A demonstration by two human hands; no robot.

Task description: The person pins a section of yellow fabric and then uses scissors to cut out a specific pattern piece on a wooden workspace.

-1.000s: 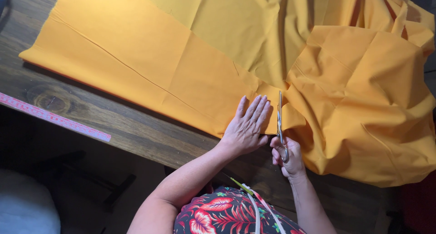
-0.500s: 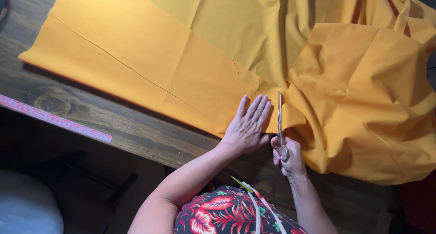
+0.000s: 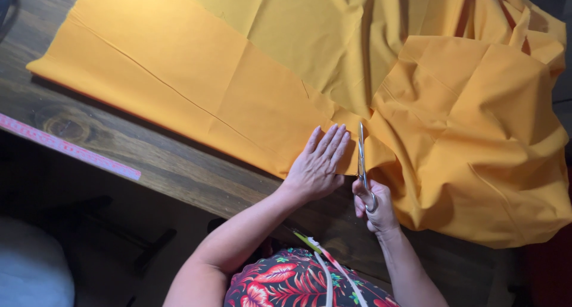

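A large piece of orange fabric (image 3: 250, 62) lies spread over a dark wooden table (image 3: 155, 164), flat on the left and bunched in folds on the right. My left hand (image 3: 317, 164) rests flat on the fabric's near edge, fingers together and pointing away from me. Just to its right, my right hand (image 3: 373, 204) grips the handles of a pair of metal scissors (image 3: 361, 155). The blades point away from me into the fabric edge beside my left fingers.
A pink measuring tape (image 3: 65, 146) lies along the table's near edge at left. The crumpled fabric heap (image 3: 476, 146) fills the right side. A pale rounded object (image 3: 30, 271) sits below the table at bottom left. A tape hangs round my neck.
The scissors and both hands have barely shifted; the blades sit a little further into the fabric edge.
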